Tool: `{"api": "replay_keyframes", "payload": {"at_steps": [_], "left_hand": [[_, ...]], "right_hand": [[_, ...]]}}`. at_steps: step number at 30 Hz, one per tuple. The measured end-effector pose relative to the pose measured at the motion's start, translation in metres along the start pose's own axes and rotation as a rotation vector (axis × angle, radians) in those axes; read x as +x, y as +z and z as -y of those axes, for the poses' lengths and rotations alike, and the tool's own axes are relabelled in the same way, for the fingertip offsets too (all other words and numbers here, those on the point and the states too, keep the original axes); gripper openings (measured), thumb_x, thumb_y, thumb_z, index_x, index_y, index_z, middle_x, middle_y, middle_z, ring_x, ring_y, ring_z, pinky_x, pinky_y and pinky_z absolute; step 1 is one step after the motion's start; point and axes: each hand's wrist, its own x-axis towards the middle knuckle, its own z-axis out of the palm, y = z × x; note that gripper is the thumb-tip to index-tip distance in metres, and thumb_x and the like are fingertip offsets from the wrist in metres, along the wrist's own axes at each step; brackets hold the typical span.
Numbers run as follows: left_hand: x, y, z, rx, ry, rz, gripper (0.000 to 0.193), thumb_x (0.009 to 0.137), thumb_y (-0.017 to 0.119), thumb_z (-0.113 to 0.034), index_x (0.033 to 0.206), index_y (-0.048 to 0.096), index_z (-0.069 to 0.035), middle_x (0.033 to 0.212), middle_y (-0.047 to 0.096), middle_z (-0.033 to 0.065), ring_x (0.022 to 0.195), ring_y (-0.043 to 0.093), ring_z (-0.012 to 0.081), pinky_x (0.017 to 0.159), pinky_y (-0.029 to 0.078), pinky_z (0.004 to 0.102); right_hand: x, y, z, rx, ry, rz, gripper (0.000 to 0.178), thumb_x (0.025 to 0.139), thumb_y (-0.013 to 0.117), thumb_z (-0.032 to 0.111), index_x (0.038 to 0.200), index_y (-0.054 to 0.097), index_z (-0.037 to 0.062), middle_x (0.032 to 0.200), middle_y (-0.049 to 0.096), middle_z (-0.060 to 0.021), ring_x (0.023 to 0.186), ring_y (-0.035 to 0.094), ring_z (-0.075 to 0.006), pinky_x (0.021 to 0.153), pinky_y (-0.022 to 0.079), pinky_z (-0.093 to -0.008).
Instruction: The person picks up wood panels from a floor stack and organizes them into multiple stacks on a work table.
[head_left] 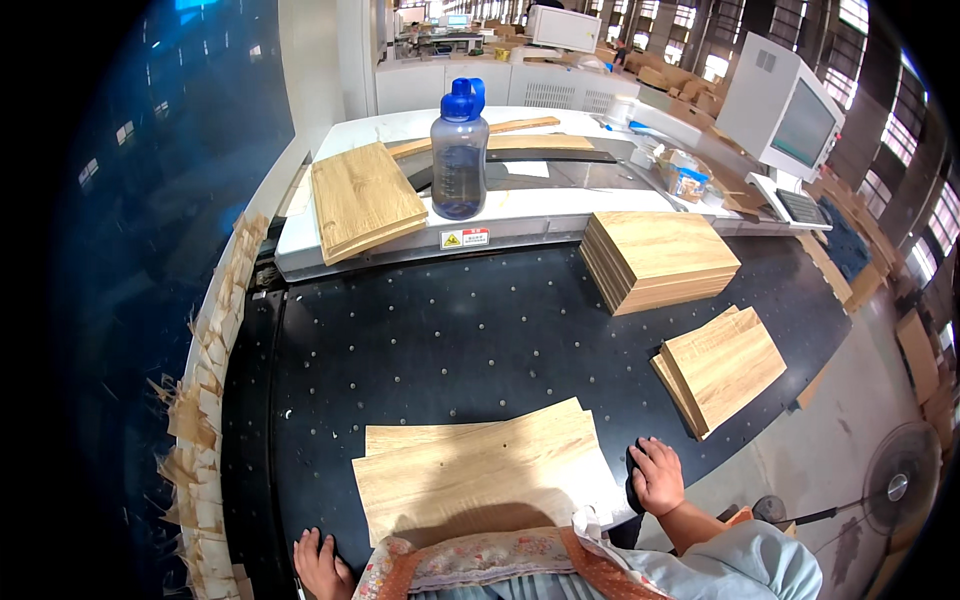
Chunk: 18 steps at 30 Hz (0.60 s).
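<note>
A pair of light wooden panels [480,470] lies stacked flat on the black perforated table [450,330] right in front of me. My right hand [657,475] rests on the table at the panels' right edge, over a small dark object, fingers curled. My left hand [320,565] lies flat on the table at the lower left, just left of the panels, holding nothing. A patterned cloth at my waist hides the panels' near edge.
Two more stacks of wooden panels [660,258] [720,368] sit at the right of the table. Another stack [362,200] and a blue-capped water bottle [460,150] stand on the white machine ledge behind. A monitor [790,115] and keyboard are far right. Wood offcuts [205,400] line the left edge.
</note>
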Motion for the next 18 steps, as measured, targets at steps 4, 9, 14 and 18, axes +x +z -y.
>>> {"api": "replay_keyframes", "payload": {"at_steps": [4, 9, 14, 18], "left_hand": [[-0.007, 0.001, 0.007, -0.044, -0.017, 0.066, 0.045, 0.076, 0.056, -0.017, 0.120, 0.053, -0.006, 0.130, 0.047, 0.0172, 0.123, 0.042, 0.0328, 0.104, 0.030, 0.0481], [-0.010, 0.010, 0.011, -0.057, -0.050, 0.062, 0.039, 0.075, 0.053, -0.016, 0.111, 0.056, -0.003, 0.124, 0.050, 0.0188, 0.119, 0.044, 0.0352, 0.102, 0.031, 0.0502], [-0.012, 0.013, 0.013, -0.068, -0.086, 0.060, 0.034, 0.073, 0.051, -0.015, 0.102, 0.059, 0.000, 0.119, 0.052, 0.0205, 0.115, 0.047, 0.0376, 0.100, 0.033, 0.0522], [-0.011, 0.013, 0.011, -0.061, -0.081, 0.067, 0.035, 0.071, 0.051, -0.015, 0.102, 0.059, 0.000, 0.117, 0.052, 0.0211, 0.114, 0.048, 0.0387, 0.099, 0.034, 0.0525]], "right_hand": [[0.001, -0.001, 0.001, 0.004, -0.002, -0.018, 0.038, 0.075, 0.057, 0.015, 0.113, 0.060, 0.0111, 0.121, 0.053, -0.0113, 0.115, 0.046, -0.0335, 0.097, 0.035, -0.0497], [0.001, 0.000, 0.001, -0.004, 0.006, -0.017, 0.037, 0.075, 0.057, 0.015, 0.112, 0.060, 0.0109, 0.120, 0.054, -0.0114, 0.114, 0.047, -0.0334, 0.096, 0.035, -0.0500], [0.000, -0.001, 0.002, -0.001, 0.011, -0.007, 0.038, 0.075, 0.056, 0.015, 0.113, 0.060, 0.0107, 0.121, 0.053, -0.0112, 0.115, 0.046, -0.0334, 0.096, 0.035, -0.0501], [0.001, 0.001, 0.000, -0.008, 0.012, 0.009, 0.039, 0.075, 0.056, 0.015, 0.114, 0.059, 0.0108, 0.122, 0.053, -0.0110, 0.116, 0.046, -0.0334, 0.097, 0.034, -0.0504]]}}
